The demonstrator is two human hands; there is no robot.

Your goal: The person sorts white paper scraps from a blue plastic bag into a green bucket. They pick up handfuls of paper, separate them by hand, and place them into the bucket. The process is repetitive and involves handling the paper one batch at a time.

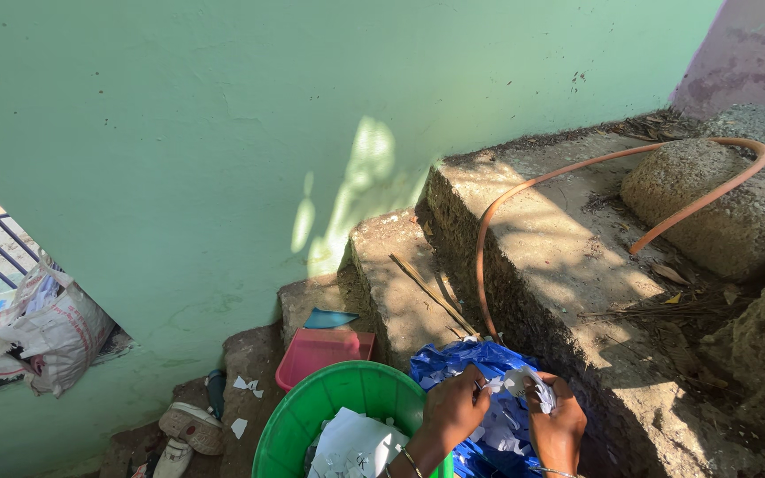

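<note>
Paper scraps (524,385): white torn pieces, bunched between both hands, above the blue plastic bag (480,363).
Left hand (453,409): fingers curled shut on the scraps from the left side; a bangle at the wrist.
Right hand (558,418): fingers pinched around a white piece at its upper edge; wrist cut off by the frame's lower edge.
Blue plastic bag: crumpled, strewn with scraps, resting against the concrete step (568,257).
Green tub (312,416): just left of the left hand, holding white paper; lower part out of frame.
Red tray (316,350): behind the tub.
Orange hose (595,168): loops over the step.
Unclear: contents deep in the bag.
</note>
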